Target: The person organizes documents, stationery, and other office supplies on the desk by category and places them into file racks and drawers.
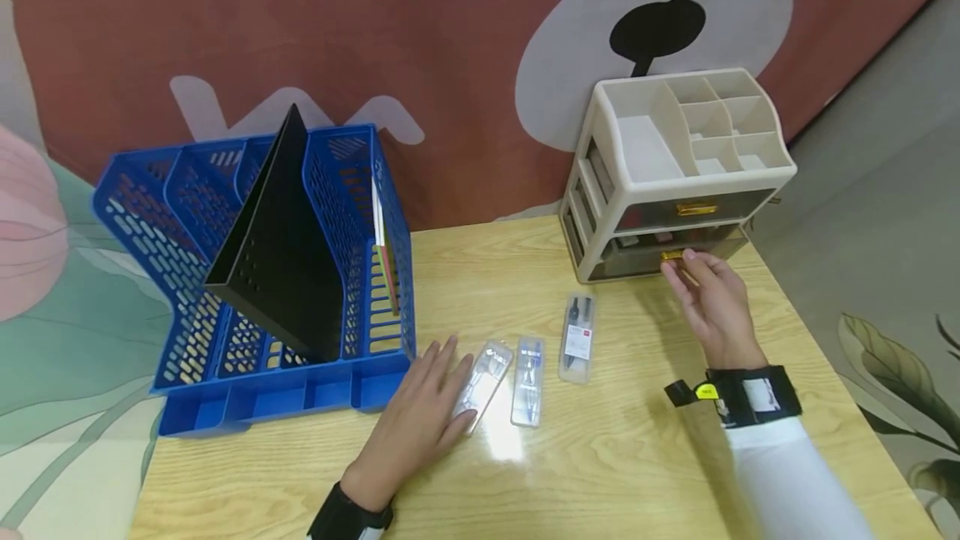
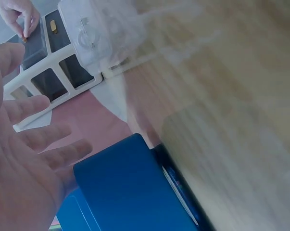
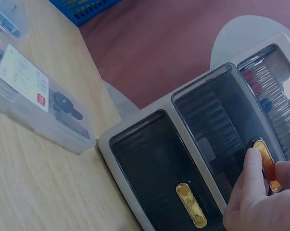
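Observation:
My right hand (image 1: 716, 302) pinches the gold handle (image 3: 265, 163) of the middle drawer (image 3: 214, 130) of a cream desktop organizer (image 1: 611, 190). That drawer stands partly pulled out, with a few small things inside. Fingers extended, my left hand (image 1: 416, 411) lies over the edge of a clear plastic case (image 1: 487, 377) on the table. To its right lies a second clear case (image 1: 528, 382) holding slim tools. A third case (image 1: 577, 340) has a white label and a dark compass-like tool inside.
A blue perforated file rack (image 1: 382, 386) stands at the left, holding a black folder (image 1: 292, 273) and thin booklets (image 1: 384, 248). The organizer's top has open compartments. Behind the wooden table (image 1: 480, 273) hangs a reddish-brown patterned cloth (image 1: 465, 40).

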{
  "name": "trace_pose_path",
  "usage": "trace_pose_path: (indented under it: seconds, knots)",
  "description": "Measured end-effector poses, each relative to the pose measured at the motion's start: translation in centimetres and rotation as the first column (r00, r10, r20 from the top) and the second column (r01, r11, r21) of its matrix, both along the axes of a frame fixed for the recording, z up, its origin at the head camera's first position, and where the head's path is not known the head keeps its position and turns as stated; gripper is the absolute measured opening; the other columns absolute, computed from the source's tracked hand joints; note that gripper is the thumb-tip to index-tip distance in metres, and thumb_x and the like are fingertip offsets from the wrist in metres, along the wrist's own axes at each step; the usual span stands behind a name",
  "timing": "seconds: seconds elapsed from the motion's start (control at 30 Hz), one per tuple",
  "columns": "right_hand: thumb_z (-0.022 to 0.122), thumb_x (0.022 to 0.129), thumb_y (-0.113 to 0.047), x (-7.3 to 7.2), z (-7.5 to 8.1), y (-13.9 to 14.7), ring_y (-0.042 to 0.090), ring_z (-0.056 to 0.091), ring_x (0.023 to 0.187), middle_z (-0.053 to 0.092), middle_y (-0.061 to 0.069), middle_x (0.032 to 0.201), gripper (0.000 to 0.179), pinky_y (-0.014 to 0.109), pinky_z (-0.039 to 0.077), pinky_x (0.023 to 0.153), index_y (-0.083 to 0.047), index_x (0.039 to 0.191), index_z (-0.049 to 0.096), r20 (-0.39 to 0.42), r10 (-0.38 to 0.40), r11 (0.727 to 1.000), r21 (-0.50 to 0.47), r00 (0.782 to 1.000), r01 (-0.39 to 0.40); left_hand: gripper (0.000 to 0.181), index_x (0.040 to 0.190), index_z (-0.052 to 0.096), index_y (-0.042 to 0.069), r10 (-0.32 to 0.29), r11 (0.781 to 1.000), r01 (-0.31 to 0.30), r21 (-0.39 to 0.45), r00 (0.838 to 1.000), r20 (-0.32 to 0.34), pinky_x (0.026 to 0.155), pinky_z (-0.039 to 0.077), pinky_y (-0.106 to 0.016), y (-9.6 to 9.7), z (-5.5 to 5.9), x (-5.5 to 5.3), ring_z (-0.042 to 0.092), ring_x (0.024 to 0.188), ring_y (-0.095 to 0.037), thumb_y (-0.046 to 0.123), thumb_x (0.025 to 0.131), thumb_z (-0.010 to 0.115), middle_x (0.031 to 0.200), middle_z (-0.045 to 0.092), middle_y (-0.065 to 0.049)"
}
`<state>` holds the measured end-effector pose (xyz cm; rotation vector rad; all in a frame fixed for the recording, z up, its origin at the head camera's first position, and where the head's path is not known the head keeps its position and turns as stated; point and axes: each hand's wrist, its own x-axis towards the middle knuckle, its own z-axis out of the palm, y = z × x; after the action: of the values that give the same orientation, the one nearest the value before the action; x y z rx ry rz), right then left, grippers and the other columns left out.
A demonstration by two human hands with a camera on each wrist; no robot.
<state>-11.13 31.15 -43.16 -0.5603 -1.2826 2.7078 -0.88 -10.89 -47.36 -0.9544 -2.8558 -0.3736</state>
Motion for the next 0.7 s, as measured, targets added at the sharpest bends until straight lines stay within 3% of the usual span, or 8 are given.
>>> trace_pose_path:
  seconds: [0.33,0.53,0.7]
  knots:
    - [0.069,0.087,-0.009,-2.0,-0.1,-0.2,0.018,0.059,0.100,0.047,0.011,0.115,0.036,0.023,0.051,0.093,-0.001,0.112,0.045,0.023,0.003,1.000,0.008,1.000,-0.003,0.065,0.145,0.044,0.008,0.006,1.000,-0.005,0.009,1.000,-0.018,0.110,0.037,-0.055,-0.2,-0.1,0.3,0.032,0.139,-0.042,0.046,0.093,0.056,0.155,0.032,-0.023]
    - [0.070,0.087,-0.011,-2.5,-0.3,-0.2,0.018,0.065,0.087,0.057,0.011,0.101,0.031,0.025,0.057,0.084,-0.001,0.107,0.049,0.011,-0.006,0.999,0.039,1.000,0.005,0.065,0.144,0.045,0.007,0.001,0.999,0.001,0.034,0.999,-0.043,0.111,0.036,-0.055,-0.2,0.0,0.3,0.028,0.141,-0.040,0.043,0.092,0.058,0.154,0.034,-0.024]
    - [0.069,0.089,-0.019,-2.4,-0.7,-0.2,0.017,0.063,0.085,0.055,0.009,0.101,0.033,0.025,0.060,0.077,-0.003,0.109,0.048,0.017,-0.022,0.997,0.077,1.000,0.020,0.065,0.144,0.045,0.006,-0.002,0.999,0.004,0.043,0.999,-0.053,0.112,0.035,-0.054,-0.2,-0.1,0.2,0.028,0.141,-0.039,0.043,0.092,0.058,0.154,0.035,-0.025]
